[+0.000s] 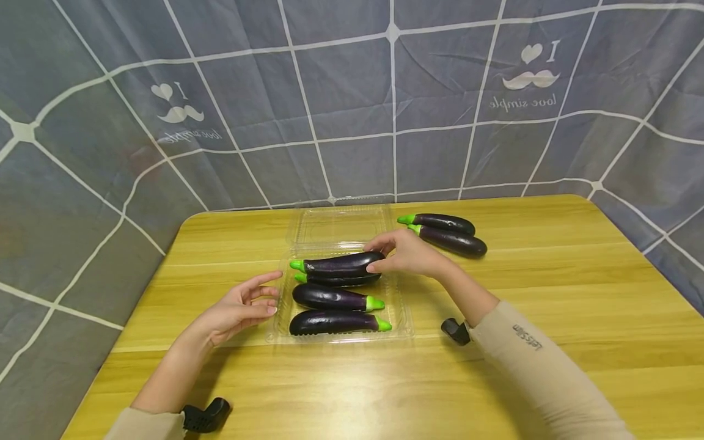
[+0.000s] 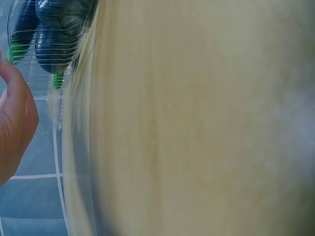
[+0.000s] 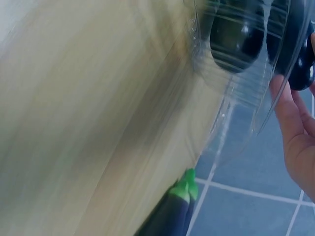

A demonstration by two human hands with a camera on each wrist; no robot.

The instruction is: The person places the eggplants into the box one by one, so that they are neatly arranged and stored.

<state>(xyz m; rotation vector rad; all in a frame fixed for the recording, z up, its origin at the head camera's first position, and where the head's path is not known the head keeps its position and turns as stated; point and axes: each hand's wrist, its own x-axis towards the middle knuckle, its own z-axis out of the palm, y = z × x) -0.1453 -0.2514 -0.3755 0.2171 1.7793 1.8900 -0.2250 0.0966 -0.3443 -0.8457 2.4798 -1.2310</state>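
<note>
Open yellow wooden counter (image 1: 550,293) lies right of the clear plastic tray (image 1: 404,321); two loose purple eggplants (image 1: 448,235) block its far-right corner.

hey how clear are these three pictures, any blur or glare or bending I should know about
Head view: sharp and evenly lit, wide-lens bending of the cloth grid, soft glare on the eggplants, faint shadows under the left hand and right hand. Left wrist view: table smeared out of focus, clear tray readable. Right wrist view: table streaked with blur, tray ribs and loose eggplants fairly clear.
</note>
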